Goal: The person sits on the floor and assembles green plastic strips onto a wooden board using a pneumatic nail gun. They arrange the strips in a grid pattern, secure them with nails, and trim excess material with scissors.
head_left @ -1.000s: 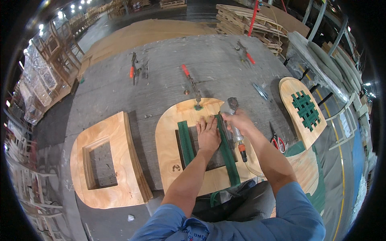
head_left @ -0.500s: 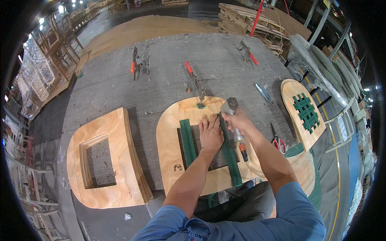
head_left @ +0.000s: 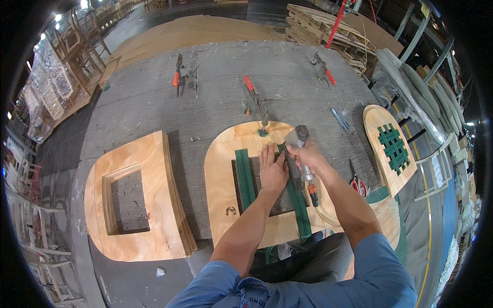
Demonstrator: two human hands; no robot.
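A rounded plywood panel point(head_left: 220, 169) with a rectangular cut-out lies in front of me, and two green webbing straps run across its opening. My right hand point(head_left: 308, 156) grips a grey pneumatic staple gun point(head_left: 297, 136), its nose against the far end of the right strap point(head_left: 299, 210). Beside it, my left hand point(head_left: 273, 169) lies with fingers stretched out and pressed down near that strap's far end. To its left is the other strap point(head_left: 245, 177). A red-handled toggle clamp point(head_left: 257, 100) bears on the panel's far edge.
Stacked plywood panels point(head_left: 154, 195) with cut-outs stand at the left. On the right are a panel with woven green webbing point(head_left: 382, 159), red-handled scissors point(head_left: 357, 182) and staple strips point(head_left: 340, 119). Two more toggle clamps point(head_left: 178, 77) are farther back. An air hose point(head_left: 326, 218) trails from the gun.
The whole view has shifted slightly. Both hands and the staple gun stay at the far end of the right strap, with little visible movement.
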